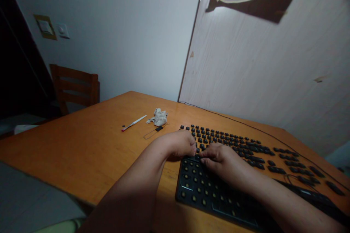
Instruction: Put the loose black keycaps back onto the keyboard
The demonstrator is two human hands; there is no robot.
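head — left hand (186, 145) and right hand (220, 158) work at keyboard (188, 196)

A pale wall (123, 36) stands behind the wooden table (90, 145), a grained panel (246, 69) behind its right side, a chair (73, 86) beyond its left edge, grey floor (38, 193) below it

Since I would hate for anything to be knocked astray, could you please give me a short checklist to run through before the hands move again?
1. Left hand at the far edge of the keyboard base: ok.
2. Right hand beside it, over the base: ok.
3. Loose keycaps laid out in rows beyond the base: ok.
4. Whether either hand grips a small part: cannot tell, view blocked.
5. Wire tool out of the hands, near the crumpled paper: ok.
6. Cable clear of both hands: ok.
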